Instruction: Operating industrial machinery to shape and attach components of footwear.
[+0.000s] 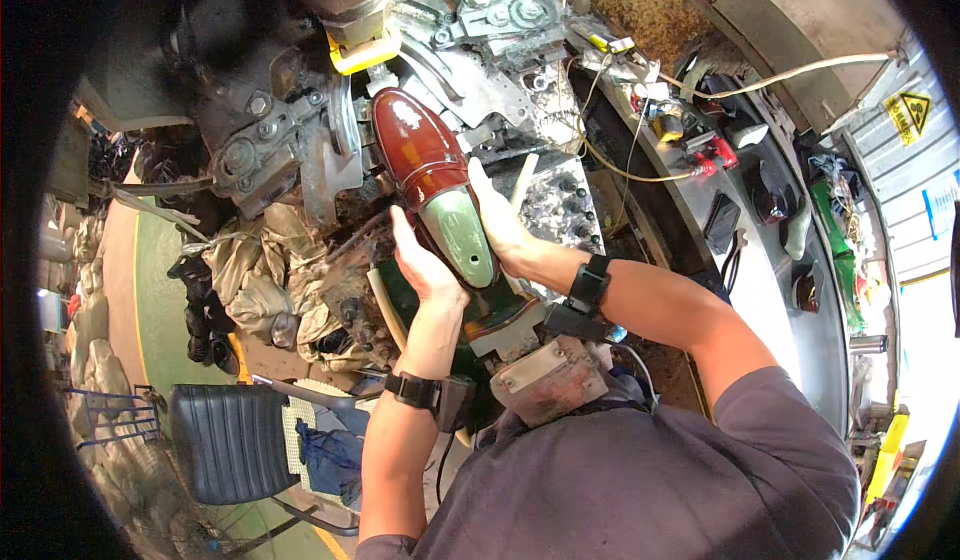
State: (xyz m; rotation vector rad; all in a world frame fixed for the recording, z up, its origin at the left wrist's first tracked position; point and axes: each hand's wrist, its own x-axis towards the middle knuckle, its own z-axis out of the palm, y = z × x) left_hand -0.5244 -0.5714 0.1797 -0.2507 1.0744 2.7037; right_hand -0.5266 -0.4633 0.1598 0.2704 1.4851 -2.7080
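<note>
Dark metal machinery [262, 150] fills upper left; centrally, your left hand [428, 268] and right hand [503, 228], fingers straight, flank the foot-shaped pale-green last [457, 228] wearing a glossy red-brown leather upper [413, 138]: press evenly.

- Shoe upper [412, 140]: glossy reddish-brown, rounded at the toe, a band [438, 182] crossing the instep; bright highlights mark the toe.
- Shoe last [455, 225]: smooth, pale green, seated inside the upper; its rear top surface is exposed, with a small dark hole [475, 258] near the heel end.
- Pose: top side up, toe pointing forward and slightly left, held between left hand [428, 262] and right hand [500, 225].
</note>
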